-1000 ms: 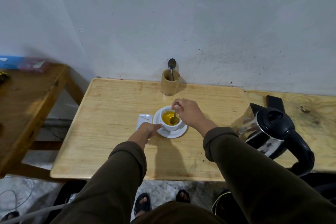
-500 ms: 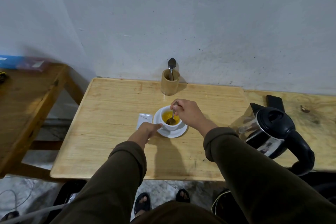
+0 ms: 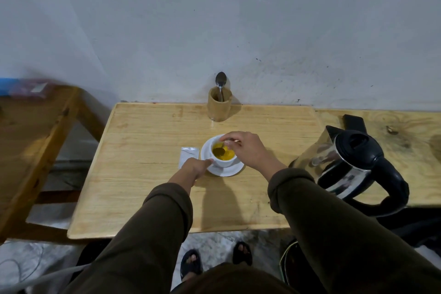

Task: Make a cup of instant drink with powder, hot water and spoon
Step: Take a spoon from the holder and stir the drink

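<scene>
From the left, my view takes in the pale worktop (image 3: 143, 174) with the white sachet (image 3: 188, 154) lying flat just left of the saucer (image 3: 226, 169). My left hand (image 3: 195, 167) reaches in beside it, fingertips touching the saucer's near-left edge and the side of the white cup (image 3: 223, 161); the grip there looks like a steadying press rather than a full clasp, fingers close together. The cup stands upright on the saucer, filled with yellow liquid. The spoon (image 3: 219, 150) sits bowl-down in it, dark against the drink. My right hand (image 3: 245, 150) hovers over the cup's far-right rim, fingers pinched together on the spoon handle. Behind stands a wooden holder (image 3: 219, 107) with a spare spoon (image 3: 221, 81); the kettle (image 3: 346, 162) rests well right.

I judge stirring is underway. The risk: a wide sweep could slop hot liquid over the rim, or knock the light cup askew on its saucer if my left hand slackens.
</scene>
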A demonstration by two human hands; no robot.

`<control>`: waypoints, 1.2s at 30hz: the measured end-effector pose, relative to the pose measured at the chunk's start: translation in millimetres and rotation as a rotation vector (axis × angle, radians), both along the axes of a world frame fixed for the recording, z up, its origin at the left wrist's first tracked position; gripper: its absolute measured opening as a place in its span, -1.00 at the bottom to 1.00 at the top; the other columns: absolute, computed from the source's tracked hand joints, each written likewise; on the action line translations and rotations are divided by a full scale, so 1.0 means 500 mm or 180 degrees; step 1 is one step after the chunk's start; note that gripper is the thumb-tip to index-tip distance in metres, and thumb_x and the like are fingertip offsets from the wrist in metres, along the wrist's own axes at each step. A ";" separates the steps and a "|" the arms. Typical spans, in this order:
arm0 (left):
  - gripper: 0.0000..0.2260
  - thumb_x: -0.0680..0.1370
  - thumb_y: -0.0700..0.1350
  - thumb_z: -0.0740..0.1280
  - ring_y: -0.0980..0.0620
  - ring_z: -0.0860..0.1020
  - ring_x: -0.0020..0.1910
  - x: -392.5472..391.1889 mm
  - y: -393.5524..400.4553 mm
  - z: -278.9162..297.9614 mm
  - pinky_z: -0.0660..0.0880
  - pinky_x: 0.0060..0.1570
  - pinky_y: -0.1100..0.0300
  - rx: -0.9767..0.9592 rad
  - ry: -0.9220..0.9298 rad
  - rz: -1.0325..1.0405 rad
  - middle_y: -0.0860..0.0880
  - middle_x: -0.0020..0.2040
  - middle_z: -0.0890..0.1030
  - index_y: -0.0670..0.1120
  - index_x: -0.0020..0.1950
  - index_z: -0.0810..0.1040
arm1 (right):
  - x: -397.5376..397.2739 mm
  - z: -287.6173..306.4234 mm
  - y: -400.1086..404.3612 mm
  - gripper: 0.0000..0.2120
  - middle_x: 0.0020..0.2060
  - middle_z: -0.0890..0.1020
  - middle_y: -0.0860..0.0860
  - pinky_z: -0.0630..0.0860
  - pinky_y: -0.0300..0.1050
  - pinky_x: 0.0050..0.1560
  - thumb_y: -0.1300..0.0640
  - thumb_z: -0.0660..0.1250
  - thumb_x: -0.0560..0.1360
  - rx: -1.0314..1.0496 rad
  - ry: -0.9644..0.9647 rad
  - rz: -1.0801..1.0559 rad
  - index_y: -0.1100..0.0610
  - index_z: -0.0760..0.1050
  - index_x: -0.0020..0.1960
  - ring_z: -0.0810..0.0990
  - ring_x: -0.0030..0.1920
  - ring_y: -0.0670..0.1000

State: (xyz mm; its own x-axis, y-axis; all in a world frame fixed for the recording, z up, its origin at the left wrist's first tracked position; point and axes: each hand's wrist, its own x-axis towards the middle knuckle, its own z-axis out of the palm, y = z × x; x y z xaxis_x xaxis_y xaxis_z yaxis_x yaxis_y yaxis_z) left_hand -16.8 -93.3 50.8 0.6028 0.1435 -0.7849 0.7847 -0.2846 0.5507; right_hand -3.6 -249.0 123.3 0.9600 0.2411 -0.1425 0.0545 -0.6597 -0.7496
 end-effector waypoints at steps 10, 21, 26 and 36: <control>-0.46 0.58 0.11 0.22 -0.18 0.44 0.34 -0.005 -0.010 -0.003 0.38 0.36 -0.04 0.0123 -0.0273 -0.0324 -0.21 0.36 0.48 -0.25 0.42 0.38 | -0.062 0.004 -0.053 -0.86 -0.10 0.68 0.05 0.53 -0.06 0.07 0.16 0.37 0.48 0.0091 0.0289 -0.0477 0.17 0.66 -0.01 0.61 -0.04 0.01; -0.47 0.63 0.12 0.07 -0.22 0.45 0.33 -0.015 -0.019 -0.010 0.38 0.35 0.02 0.0613 -0.0536 -0.0888 -0.25 0.35 0.49 -0.26 0.38 0.42 | -0.160 -0.036 -0.098 -0.86 -0.36 0.62 0.01 0.47 -0.33 -0.37 0.21 0.38 0.48 0.0525 0.1003 -0.1377 0.26 0.65 -0.04 0.53 -0.39 -0.13; -0.46 0.66 0.09 -0.05 -0.22 0.47 0.30 -0.046 -0.018 -0.022 0.34 0.27 0.05 0.0801 -0.1167 -0.0992 -0.27 0.29 0.52 -0.28 0.30 0.47 | -0.187 -0.072 -0.110 -0.81 -0.28 0.63 0.02 0.39 -0.24 -0.36 0.33 0.42 0.40 0.1029 0.1428 -0.2085 0.09 0.48 -0.13 0.55 -0.34 -0.05; -0.60 0.68 0.00 -0.04 -0.21 0.51 0.24 -0.094 -0.033 -0.050 0.28 0.00 0.20 0.0726 -0.1722 -0.0236 -0.18 0.22 0.58 -0.17 0.27 0.48 | -0.137 -0.157 -0.123 -0.93 -0.33 0.54 -0.05 0.42 -0.20 -0.32 0.18 0.41 0.43 0.1320 0.1369 -0.3340 0.06 0.61 -0.10 0.48 -0.33 -0.05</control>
State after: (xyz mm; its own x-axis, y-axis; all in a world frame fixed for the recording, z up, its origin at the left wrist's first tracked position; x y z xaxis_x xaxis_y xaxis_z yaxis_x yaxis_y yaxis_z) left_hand -63.9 -109.8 26.0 0.9237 0.2148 -0.3173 0.3829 -0.4862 0.7855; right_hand -72.1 -310.6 44.6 0.6090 -0.5245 -0.5950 -0.6698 0.0619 -0.7400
